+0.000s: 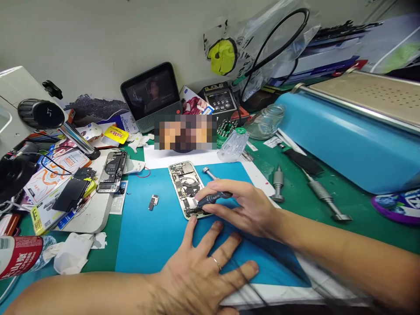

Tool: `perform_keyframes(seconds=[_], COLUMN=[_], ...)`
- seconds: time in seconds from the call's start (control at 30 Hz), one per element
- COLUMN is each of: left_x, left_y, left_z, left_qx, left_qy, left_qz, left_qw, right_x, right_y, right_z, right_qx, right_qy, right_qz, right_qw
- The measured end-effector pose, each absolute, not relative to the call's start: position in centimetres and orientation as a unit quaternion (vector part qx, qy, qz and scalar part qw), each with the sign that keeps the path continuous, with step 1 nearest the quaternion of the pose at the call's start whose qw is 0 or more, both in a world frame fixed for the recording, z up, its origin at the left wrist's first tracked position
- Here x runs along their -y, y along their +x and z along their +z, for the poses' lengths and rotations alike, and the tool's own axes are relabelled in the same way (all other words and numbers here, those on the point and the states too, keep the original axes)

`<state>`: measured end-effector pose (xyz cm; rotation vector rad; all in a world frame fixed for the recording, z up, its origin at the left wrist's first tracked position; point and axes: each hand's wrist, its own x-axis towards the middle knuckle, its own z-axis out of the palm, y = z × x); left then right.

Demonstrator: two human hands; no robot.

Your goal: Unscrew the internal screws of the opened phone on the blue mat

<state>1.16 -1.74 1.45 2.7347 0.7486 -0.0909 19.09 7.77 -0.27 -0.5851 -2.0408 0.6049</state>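
Note:
An opened phone (186,186) lies face down on the blue mat (147,232), its inner parts exposed. My right hand (239,205) is closed around a dark screwdriver (213,199), whose tip rests at the phone's lower end. Flat on the mat just below the phone lies my left hand (203,262), fingers spread, a ring on one finger, the index fingertip touching the phone's bottom edge. A small loose part (153,201) sits on the mat left of the phone. A metal-tipped tool (209,173) lies just right of the phone's top.
A second dismantled phone (112,171) rests on a white pad at left. A small screen (151,94) stands at the back. Metal tools (278,183) and a blue machine (344,131) lie right. A bottle (19,256) and crumpled tissue (77,249) sit front left.

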Motion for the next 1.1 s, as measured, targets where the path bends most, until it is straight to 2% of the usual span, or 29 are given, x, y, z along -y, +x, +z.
perform_keyframes(seconds=[0.17, 0.3, 0.53, 0.77, 1.1], left_x=[1.6, 1.5, 1.5, 1.3, 1.0], left_y=[1.2, 1.2, 1.1, 1.1, 0.8], left_z=[1.7, 1.8, 2.4, 2.3, 2.4], left_qx=[-0.260, -0.262, -0.263, -0.265, -0.284], left_qy=[0.953, 0.952, 0.953, 0.951, 0.942], left_qz=[-0.033, -0.035, -0.041, -0.032, -0.011], left_qw=[0.152, 0.152, 0.145, 0.155, 0.177], right_x=[-7.4, -7.5, -7.6, -7.4, -7.5], right_y=[19.0, 19.1, 19.2, 19.2, 19.1], right_z=[0.3, 0.2, -0.8, 0.4, -0.3], right_qx=[0.853, 0.859, 0.831, 0.862, 0.861], right_qy=[-0.280, -0.272, -0.265, -0.257, -0.266], right_qz=[0.258, 0.244, 0.225, 0.241, 0.235], right_qw=[0.356, 0.360, 0.435, 0.365, 0.364])
